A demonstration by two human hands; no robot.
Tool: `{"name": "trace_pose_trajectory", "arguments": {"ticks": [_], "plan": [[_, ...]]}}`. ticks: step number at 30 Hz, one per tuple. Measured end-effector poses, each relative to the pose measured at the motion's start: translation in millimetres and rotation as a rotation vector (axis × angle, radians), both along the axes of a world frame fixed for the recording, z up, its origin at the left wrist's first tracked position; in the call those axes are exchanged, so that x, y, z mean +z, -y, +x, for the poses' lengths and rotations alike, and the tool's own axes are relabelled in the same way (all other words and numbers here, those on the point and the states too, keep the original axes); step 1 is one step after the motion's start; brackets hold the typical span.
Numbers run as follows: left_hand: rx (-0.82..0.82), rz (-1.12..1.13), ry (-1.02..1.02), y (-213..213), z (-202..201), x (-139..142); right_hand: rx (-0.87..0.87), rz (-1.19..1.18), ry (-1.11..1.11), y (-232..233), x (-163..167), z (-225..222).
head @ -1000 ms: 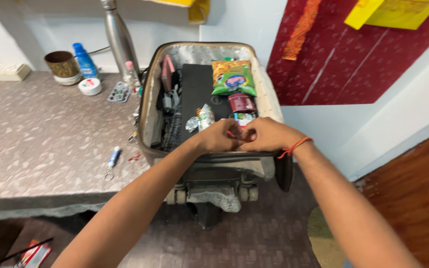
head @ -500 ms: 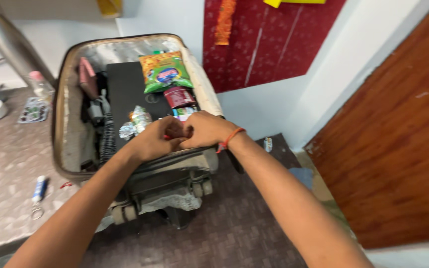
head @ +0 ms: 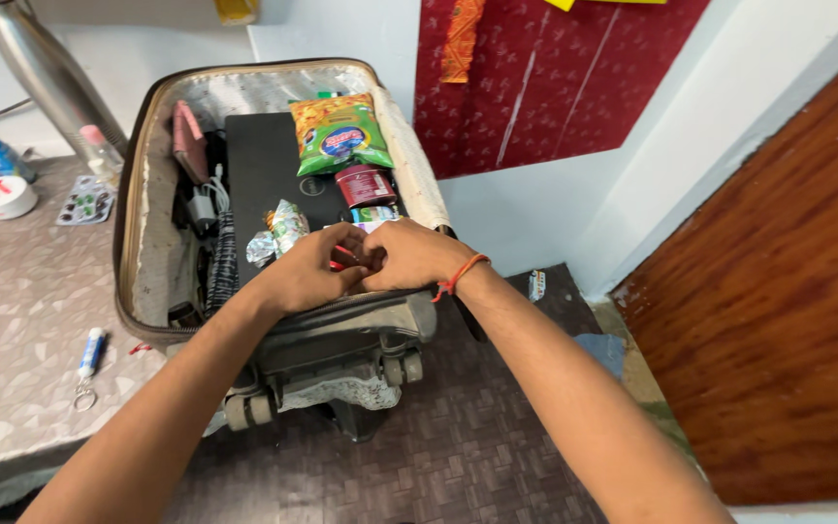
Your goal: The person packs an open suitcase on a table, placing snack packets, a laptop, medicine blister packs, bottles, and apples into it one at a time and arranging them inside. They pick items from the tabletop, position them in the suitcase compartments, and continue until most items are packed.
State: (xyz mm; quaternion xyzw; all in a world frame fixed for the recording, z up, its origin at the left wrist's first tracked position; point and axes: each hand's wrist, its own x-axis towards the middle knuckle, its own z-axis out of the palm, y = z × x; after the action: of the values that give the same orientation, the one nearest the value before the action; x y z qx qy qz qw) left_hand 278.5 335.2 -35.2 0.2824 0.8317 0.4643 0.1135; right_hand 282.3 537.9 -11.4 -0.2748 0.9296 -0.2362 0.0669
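My left hand [head: 305,270] and my right hand [head: 409,256] meet fingertip to fingertip over the near end of an open suitcase [head: 138,243]. Their fingers are closed around a small red thing [head: 342,255] that is mostly hidden. An orange thread circles my right wrist. Inside the suitcase lie a black laptop [head: 264,160], a green snack bag [head: 339,134], a dark red pack [head: 365,184] and a silvery wrapped packet [head: 283,228] just beyond my left hand. A pink wallet [head: 188,141] and a charger with cables [head: 208,209] sit along the left side.
The suitcase rests on a grey patterned table [head: 21,320] that holds a small tube on a key ring [head: 91,351], a blister pack [head: 86,201], a white jar [head: 2,197] and a steel bottle [head: 46,78]. A brown wooden door [head: 778,320] stands at the right, above dark floor [head: 458,456].
The view has swung to the right, so the suitcase now sits left of centre. My hands stay pressed together over the suitcase's near end.
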Motion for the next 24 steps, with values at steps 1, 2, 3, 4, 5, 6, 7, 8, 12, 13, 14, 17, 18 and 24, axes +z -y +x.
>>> {"name": "trace_pose_trajectory", "arguments": {"ticks": [1,2,3,4,5,6,7,8,12,13,14,17,18,24], "plan": [[-0.003,0.003,0.006,0.5,0.8,0.4,-0.009,0.009,0.019,0.0,-0.4,-0.4],[-0.006,0.005,0.010,1.4,1.0,1.3,-0.019,0.016,0.034,0.0,-0.4,-0.8],[-0.011,0.009,0.012,1.1,1.2,2.0,-0.029,0.026,0.049,-0.4,-0.1,-1.2],[-0.002,0.010,0.022,0.5,2.0,2.0,-0.014,0.026,0.045,-0.7,0.3,-1.2],[0.009,0.009,0.029,0.6,2.1,2.7,0.002,0.022,0.039,-0.5,1.2,-1.5],[0.019,0.005,0.035,1.2,1.9,3.8,0.018,0.015,0.031,0.2,2.6,-1.9],[0.022,0.008,0.024,1.5,2.0,4.5,0.033,0.004,0.029,0.9,4.0,-1.9],[0.025,0.012,0.014,1.6,2.3,5.1,0.049,-0.006,0.027,1.4,5.8,-1.4],[0.081,-0.006,-0.080,2.7,3.6,8.9,0.098,0.017,0.002,7.3,18.1,-2.0],[0.093,0.014,-0.106,3.3,3.9,10.1,0.084,0.029,0.032,10.2,21.9,-3.1],[0.105,0.035,-0.130,3.7,4.6,10.8,0.071,0.043,0.063,12.8,25.5,-4.2],[0.152,0.044,-0.236,11.2,6.7,14.5,0.034,0.054,0.182,21.0,35.6,-8.8],[0.169,0.037,-0.275,15.6,8.3,15.6,0.021,0.054,0.228,24.5,38.2,-10.3],[0.206,0.233,-0.258,64.7,16.0,32.2,0.324,-0.068,-0.122,69.9,55.4,-18.3]]}}
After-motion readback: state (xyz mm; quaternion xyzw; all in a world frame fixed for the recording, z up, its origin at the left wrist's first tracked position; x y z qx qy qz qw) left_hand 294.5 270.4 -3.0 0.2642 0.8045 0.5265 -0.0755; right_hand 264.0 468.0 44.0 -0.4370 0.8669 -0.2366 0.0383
